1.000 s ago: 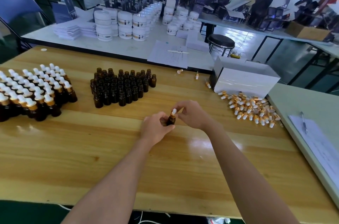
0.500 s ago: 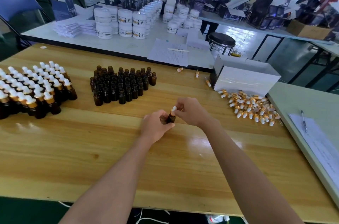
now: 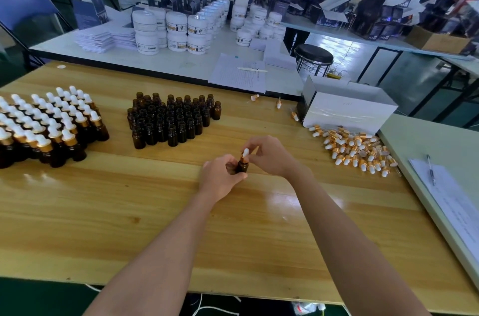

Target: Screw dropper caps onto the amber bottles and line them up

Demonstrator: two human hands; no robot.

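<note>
While the left hand [image 3: 220, 177] wraps the body of one amber bottle [image 3: 242, 166] at table centre, the right hand [image 3: 269, 156] pinches the dropper cap [image 3: 245, 155] seated on its neck, white bulb up. Head view, the only one: step in hand looks like the tightening twist; whether the threads are fully home cannot be told. Next move, by my reading: finish the turn, then carry the bottle left and set it at the near edge of the capped group [image 3: 49, 126], in line with its rows.

Counts, approximate where bottles overlap:
- Held bottle: one.
- Uncapped bottles [image 3: 171, 118], centre far: several dozen, packed block, too dense for an exact tally.
- Capped bottles, left: several dozen, partly cut off by the frame edge.
- Loose caps [image 3: 355, 148], right, near the white box [image 3: 347, 113]: a heap, several dozen; three strays [image 3: 278, 103] lie apart at the far side of the wooden table [image 3: 129, 212].
</note>
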